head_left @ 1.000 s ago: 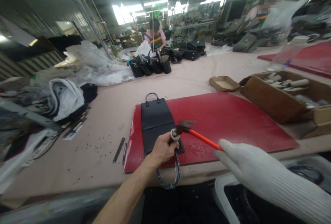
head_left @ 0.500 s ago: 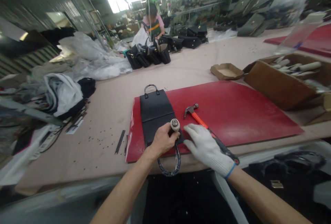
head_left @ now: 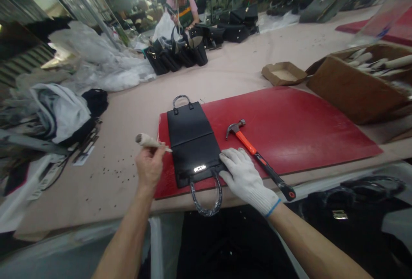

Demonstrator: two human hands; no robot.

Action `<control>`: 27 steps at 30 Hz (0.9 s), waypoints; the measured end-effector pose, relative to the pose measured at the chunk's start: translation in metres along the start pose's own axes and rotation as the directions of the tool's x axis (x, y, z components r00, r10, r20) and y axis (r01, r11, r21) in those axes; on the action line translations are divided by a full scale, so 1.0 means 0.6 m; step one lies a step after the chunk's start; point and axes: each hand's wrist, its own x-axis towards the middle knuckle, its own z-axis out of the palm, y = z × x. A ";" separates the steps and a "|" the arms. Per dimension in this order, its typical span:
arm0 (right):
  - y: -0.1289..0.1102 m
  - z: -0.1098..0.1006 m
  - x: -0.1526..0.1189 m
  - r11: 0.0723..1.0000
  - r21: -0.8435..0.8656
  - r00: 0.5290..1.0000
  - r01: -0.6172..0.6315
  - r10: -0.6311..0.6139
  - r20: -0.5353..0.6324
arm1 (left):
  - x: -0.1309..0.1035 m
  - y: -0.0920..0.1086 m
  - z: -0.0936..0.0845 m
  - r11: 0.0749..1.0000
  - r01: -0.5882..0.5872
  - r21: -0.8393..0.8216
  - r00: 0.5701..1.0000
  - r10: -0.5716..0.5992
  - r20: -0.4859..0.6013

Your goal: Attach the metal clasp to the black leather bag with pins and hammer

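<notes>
My bare left hand is closed around a stubby hand tool with a thick whitish handle. Its thin tip points right, close to the left edge of a black handbag panel. The panel lies flat, with a loop handle at each end and a shiny metal plate near the front handle. My right hand, in a white knit glove, rests with fingers outstretched against the panel's right front corner. A claw hammer with an orange and black handle lies just right of the panel.
Beneath the panel and hammer is a red board. To the right stand a small cardboard tray and a large cardboard box of whitish-handled tools. Black bags and another person are across the table. Small dark bits lie left.
My left hand has moved left with the tool, off the panel's front end, uncovering the metal plate. The gloved right hand stays by the panel's corner. The whole view has shifted slightly.
</notes>
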 end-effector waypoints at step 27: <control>-0.018 -0.022 0.060 0.994 0.100 0.991 0.051 -0.063 0.121 | -0.129 0.003 0.044 0.647 -0.603 0.466 0.771 0.324 0.548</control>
